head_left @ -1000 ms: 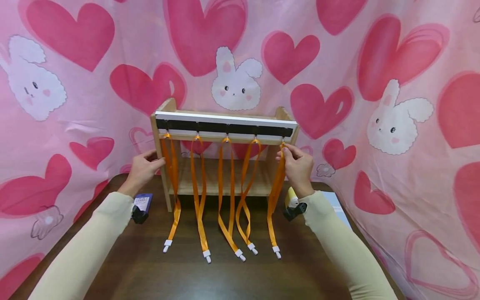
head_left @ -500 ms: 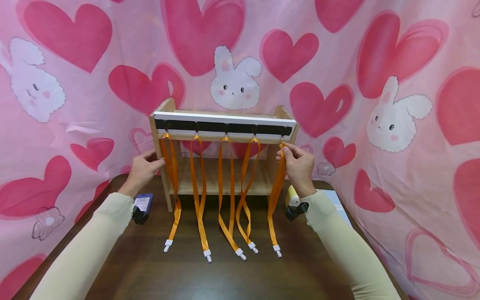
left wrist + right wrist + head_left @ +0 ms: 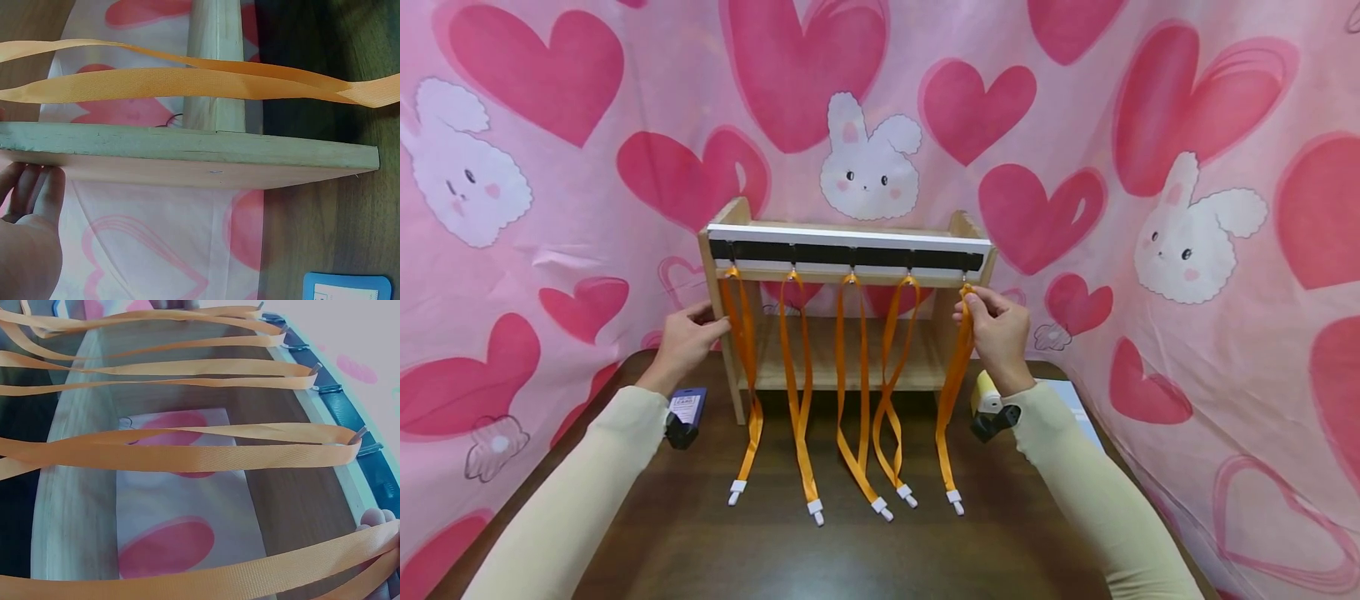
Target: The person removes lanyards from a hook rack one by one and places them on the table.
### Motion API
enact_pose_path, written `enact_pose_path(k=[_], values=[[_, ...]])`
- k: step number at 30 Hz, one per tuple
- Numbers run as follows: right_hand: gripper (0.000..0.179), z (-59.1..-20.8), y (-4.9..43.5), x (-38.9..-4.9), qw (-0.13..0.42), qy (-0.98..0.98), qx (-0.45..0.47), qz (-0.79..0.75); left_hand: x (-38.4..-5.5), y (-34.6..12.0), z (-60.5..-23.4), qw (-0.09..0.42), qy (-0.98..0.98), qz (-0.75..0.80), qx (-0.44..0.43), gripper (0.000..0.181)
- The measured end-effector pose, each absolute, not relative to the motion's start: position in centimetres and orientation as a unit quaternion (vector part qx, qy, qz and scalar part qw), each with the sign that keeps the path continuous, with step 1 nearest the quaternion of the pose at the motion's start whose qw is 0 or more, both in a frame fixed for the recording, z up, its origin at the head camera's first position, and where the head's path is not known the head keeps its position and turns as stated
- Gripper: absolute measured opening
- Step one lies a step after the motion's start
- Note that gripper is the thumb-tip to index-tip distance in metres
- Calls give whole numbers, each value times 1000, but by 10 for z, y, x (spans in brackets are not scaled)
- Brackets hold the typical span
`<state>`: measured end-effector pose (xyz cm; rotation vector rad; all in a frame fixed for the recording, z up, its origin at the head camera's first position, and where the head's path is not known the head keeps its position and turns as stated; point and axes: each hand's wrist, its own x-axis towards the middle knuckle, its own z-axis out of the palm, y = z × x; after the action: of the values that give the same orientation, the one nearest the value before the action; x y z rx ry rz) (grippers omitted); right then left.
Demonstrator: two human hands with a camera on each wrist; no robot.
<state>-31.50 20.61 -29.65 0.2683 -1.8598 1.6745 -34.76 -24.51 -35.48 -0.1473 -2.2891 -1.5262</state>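
Observation:
A small wooden shelf [image 3: 822, 377] stands on the table, with a black strip [image 3: 820, 253] across its white front rail. Several orange lanyards with white clips hang by their loops from small hooks there. At the shelf's left side panel [image 3: 187, 145], my left hand [image 3: 687, 340] grips the edge; its fingers [image 3: 49, 199] press the outer face, and the thumb is mostly out of the left wrist view. My right hand [image 3: 1002, 337] pinches the rightmost lanyard [image 3: 953, 375] near its top, just under the hook. In the right wrist view, only some fingertips [image 3: 374, 517] show behind this strap.
Left of the shelf lies a blue card holder [image 3: 688, 405], also partly visible in the left wrist view. Beyond the right wrist are a yellow and white object [image 3: 987, 395] and a light blue flat item [image 3: 1075, 408]. Heart-patterned cloth [image 3: 865, 67] surrounds the dark table [image 3: 820, 558].

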Motion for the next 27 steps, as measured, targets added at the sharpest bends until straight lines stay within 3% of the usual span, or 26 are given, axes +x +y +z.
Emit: enact_pose_path(k=[27], values=[[26,-327,236,-304,321,-725,94,602,-345,-244,-353,190,-823,-533,-56,56]])
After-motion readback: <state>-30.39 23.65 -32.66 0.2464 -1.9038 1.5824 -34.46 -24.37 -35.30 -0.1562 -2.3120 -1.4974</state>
